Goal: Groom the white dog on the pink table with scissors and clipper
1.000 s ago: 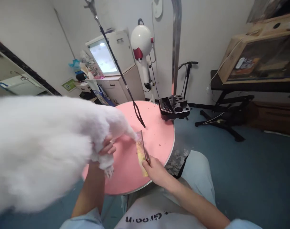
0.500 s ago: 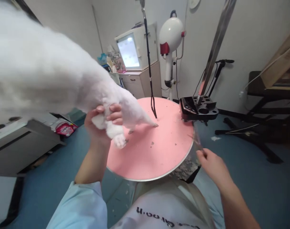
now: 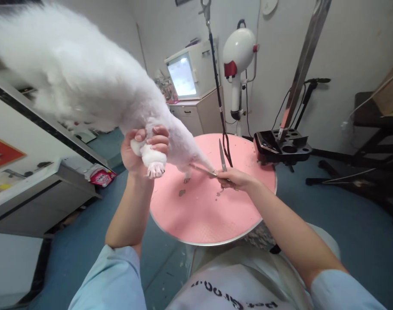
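Observation:
A fluffy white dog [image 3: 80, 77] stands over the round pink table [image 3: 209, 211], its body reaching up and left. My left hand [image 3: 141, 148] is closed round one of its legs, lifting the paw [image 3: 155, 168] above the table. My right hand [image 3: 233, 178] is closed on a pair of scissors [image 3: 215, 165] with the blades spread, one pointing up, one pointing left toward the dog's other leg [image 3: 196, 157], which rests on the table.
A black leash [image 3: 219, 103] hangs from above down to the table. A black tool tray [image 3: 282, 146] on a metal pole sits at the table's far right. A white stand dryer [image 3: 239, 56], a cabinet and a black bench stand behind. Fur clippings lie on the table.
My right hand has come back over the table from its right edge, now holding scissors instead of the comb. My left hand has raised the dog's leg a little higher.

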A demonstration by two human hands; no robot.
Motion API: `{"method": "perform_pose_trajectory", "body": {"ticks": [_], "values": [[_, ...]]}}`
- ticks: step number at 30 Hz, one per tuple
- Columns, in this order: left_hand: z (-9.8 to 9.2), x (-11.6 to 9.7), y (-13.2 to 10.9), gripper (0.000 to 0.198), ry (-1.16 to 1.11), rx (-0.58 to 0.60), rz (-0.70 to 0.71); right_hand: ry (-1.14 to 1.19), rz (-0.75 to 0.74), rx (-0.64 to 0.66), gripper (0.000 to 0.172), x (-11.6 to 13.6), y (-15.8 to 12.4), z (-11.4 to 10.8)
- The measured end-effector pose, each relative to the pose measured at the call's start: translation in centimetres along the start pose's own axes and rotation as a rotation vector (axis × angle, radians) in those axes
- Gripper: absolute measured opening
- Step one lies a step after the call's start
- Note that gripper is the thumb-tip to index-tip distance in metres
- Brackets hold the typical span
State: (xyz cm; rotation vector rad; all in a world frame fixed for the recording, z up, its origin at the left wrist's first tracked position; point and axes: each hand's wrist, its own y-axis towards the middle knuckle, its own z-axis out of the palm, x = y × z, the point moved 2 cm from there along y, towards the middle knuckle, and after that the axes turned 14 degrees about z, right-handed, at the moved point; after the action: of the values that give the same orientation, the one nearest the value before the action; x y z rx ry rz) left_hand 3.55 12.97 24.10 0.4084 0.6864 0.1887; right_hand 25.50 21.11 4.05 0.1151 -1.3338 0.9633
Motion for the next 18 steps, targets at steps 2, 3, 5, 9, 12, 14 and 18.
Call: {"method": "perform_pose_trajectory", "body": {"ticks": [2,3,5,9,12,14,18], "values": [[0.0,-0.3,0.1,0.029,-0.148,0.028,-0.016,-0.055,0.025,0.008,0.015,-1.5,-0.4,-0.4],[0.0,-0.4,0.2,0.030,-0.186,0.033,-0.020,-0.079,0.043,-0.028,0.016,-2.2,-0.5,-0.7],[0.0,-0.7,0.3,0.033,-0.197,0.036,-0.024,-0.084,0.087,-0.117,0.019,-3.2,-0.6,-1.0],[0.2,-0.8,0.5,0.038,-0.189,0.059,-0.033,0.046,0.115,-0.200,0.014,-2.2,0.5,-0.8],[0.3,-0.7,0.6,0.037,-0.197,0.088,-0.045,0.138,0.086,-0.193,0.012,-0.8,1.2,-0.2],[0.4,-0.6,0.6,0.035,-0.214,0.113,-0.074,0.169,0.092,-0.152,0.014,-0.7,1.0,0.0],[0.7,-0.5,0.5,0.032,-0.267,0.158,-0.134,0.210,0.164,-0.082,0.017,-1.5,-0.1,-0.7]]}}
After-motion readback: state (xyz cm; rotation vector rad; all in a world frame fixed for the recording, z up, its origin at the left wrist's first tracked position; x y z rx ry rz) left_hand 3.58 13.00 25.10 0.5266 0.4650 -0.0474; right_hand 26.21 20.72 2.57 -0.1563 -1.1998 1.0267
